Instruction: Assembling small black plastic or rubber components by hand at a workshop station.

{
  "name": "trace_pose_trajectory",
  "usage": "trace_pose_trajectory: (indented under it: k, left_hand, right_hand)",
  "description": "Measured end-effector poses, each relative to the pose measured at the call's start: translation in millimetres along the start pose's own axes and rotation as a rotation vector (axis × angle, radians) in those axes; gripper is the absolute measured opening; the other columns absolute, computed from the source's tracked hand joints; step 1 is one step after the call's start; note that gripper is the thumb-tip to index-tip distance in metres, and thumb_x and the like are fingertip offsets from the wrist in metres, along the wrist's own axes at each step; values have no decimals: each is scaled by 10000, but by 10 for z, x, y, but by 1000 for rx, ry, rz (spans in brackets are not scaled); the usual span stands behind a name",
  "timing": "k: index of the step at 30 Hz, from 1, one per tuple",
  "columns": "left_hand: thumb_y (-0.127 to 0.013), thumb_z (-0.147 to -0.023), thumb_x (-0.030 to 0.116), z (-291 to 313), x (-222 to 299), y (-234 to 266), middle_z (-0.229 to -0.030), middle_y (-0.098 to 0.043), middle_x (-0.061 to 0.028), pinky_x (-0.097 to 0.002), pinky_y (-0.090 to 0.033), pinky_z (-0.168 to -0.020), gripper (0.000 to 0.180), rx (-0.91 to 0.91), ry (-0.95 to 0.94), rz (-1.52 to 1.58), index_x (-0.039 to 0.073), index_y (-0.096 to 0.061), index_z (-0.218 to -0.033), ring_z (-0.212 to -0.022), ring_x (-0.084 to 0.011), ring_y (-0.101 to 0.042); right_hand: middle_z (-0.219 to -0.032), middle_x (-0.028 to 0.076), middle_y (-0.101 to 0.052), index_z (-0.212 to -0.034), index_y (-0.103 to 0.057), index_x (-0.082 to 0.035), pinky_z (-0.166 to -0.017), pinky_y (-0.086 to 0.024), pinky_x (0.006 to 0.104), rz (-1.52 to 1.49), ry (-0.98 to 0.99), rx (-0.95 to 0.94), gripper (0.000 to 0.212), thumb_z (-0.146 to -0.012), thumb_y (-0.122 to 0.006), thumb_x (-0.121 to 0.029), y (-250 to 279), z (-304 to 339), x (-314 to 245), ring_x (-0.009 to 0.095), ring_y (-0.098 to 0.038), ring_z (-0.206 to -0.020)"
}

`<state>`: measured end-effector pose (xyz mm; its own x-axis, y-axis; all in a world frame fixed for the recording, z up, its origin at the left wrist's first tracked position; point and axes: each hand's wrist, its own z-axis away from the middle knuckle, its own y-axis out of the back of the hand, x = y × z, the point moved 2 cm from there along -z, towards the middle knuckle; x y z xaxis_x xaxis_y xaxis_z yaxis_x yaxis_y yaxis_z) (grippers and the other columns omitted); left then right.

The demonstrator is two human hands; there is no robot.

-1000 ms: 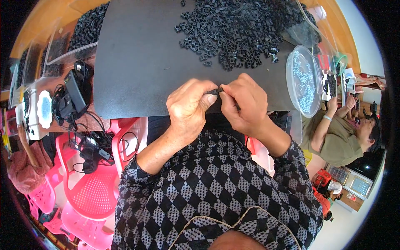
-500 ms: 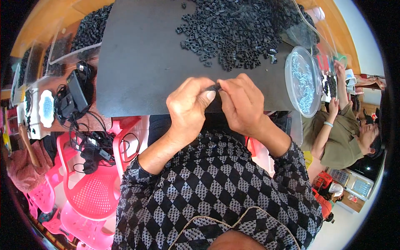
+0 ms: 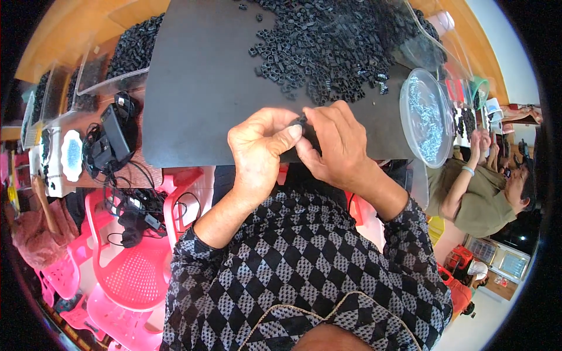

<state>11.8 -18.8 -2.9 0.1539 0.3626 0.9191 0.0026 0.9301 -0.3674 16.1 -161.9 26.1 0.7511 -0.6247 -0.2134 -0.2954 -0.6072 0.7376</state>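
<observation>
Close over the near edge of the dark table mat (image 3: pixel 199 99), my two hands meet around a small black plastic part (image 3: pixel 300 121). My left hand (image 3: pixel 257 146) pinches it between thumb and forefinger. From the other side, the fingertips of my right hand (image 3: pixel 336 140) are closed at the same part; whether they hold a second small piece is hidden. Beyond my hands spreads a heap of small black plastic parts (image 3: pixel 328 47). To the right stands a round clear tub (image 3: pixel 404 117) holding many tiny silvery-blue pieces (image 3: pixel 427 126).
Clear bins of black parts (image 3: pixel 132 50) stand at the far left. Beside the mat lie a black power adapter (image 3: pixel 114 131) and tangled cables. A pink chair (image 3: pixel 132 275) is at lower left. A co-worker in an olive top (image 3: pixel 480 202) sits at right, another person at far left.
My right hand's fingers have shifted and loosened slightly, opening a gap below the black part. My left hand keeps its pinch. The co-worker at right has lowered a raised hand.
</observation>
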Motion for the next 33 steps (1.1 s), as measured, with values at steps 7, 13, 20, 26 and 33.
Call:
trace_pose_trajectory:
  k: [7,13,20,26,33]
  left_hand:
    - [-641,-825,-40,-17,-2,-20,-813,-675,-45,-233,-506,-677,74,-5,-31,26,-45,-666,-894,-720,-88,-600]
    - [-641,-838,-31,-56,32,-36,-822,-676,-48,-229,-504,-675,76,-15,-53,-40,-55,-669,-905,-722,-94,-601]
    - [-635,-869,-23,37,21,-38,-795,-668,-52,-227,-511,-674,76,-82,19,-23,-63,-653,-931,-711,-88,-604]
    - [-650,-879,38,-2,21,-57,-819,-671,-54,-242,-500,-663,109,-123,-58,-172,-51,-663,-941,-733,-91,-601]
    - [-655,-778,10,-433,399,228,-747,-614,-112,-325,-484,-631,220,60,-588,-907,43,-681,-994,-670,-239,-616]
  right_hand:
    - [-804,136,-568,-996,-561,75,-518,-446,357,50,99,48,410,-626,-710,-18,-66,-5,39,284,-531,-623]
    - [-774,132,-555,-966,-561,79,-502,-438,354,17,127,39,388,-613,-697,-8,-68,-33,95,275,-510,-586]
    - [-878,180,-573,-1040,-552,96,-568,-474,378,54,51,45,458,-629,-705,-33,-5,63,-1,317,-547,-669]
    - [-859,167,-563,-993,-563,83,-604,-478,387,59,6,45,420,-636,-710,-82,49,110,59,306,-539,-693]
    - [-800,126,-584,-964,-610,2,-587,-470,376,400,-189,202,325,-678,-745,-73,769,-169,633,294,-550,-686]
